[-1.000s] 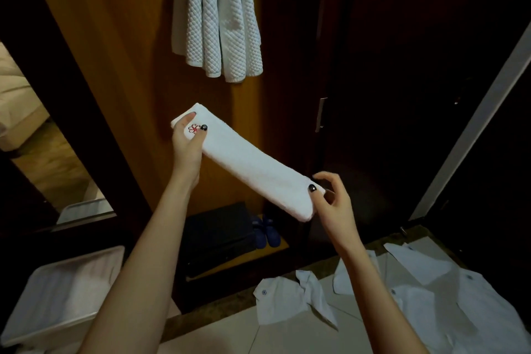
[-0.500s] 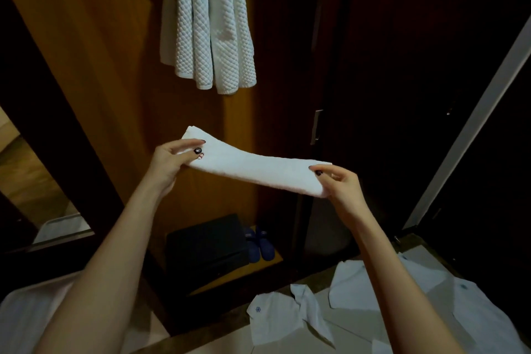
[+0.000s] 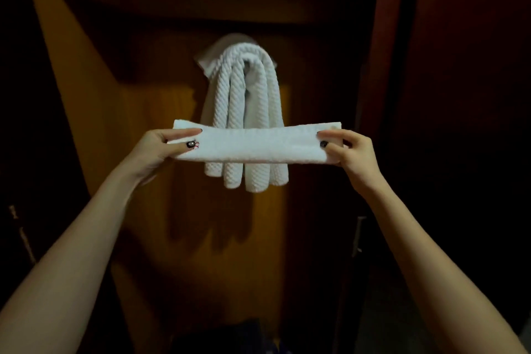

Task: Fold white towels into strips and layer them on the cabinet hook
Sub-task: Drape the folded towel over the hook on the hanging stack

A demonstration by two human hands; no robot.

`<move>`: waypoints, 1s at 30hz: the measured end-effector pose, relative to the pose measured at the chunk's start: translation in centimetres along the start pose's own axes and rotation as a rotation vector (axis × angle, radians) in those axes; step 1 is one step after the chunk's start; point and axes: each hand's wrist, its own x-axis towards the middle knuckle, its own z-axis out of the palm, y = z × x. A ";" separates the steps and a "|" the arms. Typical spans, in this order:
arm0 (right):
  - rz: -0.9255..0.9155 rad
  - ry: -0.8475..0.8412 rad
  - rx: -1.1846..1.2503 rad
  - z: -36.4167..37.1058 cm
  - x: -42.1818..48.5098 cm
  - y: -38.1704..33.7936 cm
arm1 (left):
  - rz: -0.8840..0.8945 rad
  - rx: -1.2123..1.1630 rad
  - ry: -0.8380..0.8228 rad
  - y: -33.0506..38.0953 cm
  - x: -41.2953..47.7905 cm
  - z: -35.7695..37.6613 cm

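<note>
Towel strip, smooth white terry folded flat, is held level on the near side of the hung towels, waffle-textured ropes draped over a hidden hook on the wooden cabinet. My left hand and right hand each pinch one end. I judge folding done; next comes lifting and draping its middle over them.

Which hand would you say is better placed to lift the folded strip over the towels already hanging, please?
Marginally the left hand: both pinch the folded strip level, but the hanging towels sit slightly nearer it, and the right hand is close to the cabinet frame.
</note>
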 end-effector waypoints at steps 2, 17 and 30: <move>-0.027 -0.029 0.024 0.7 3.9 -0.4 | 0.066 -0.042 0.075 1.7 2.7 0.0; -0.210 -0.153 0.296 4.9 28.1 -4.8 | 0.405 -0.087 0.346 8.2 19.5 -1.4; -0.113 -0.245 0.447 11.6 40.7 0.6 | 0.370 -0.184 0.422 4.2 33.0 -6.6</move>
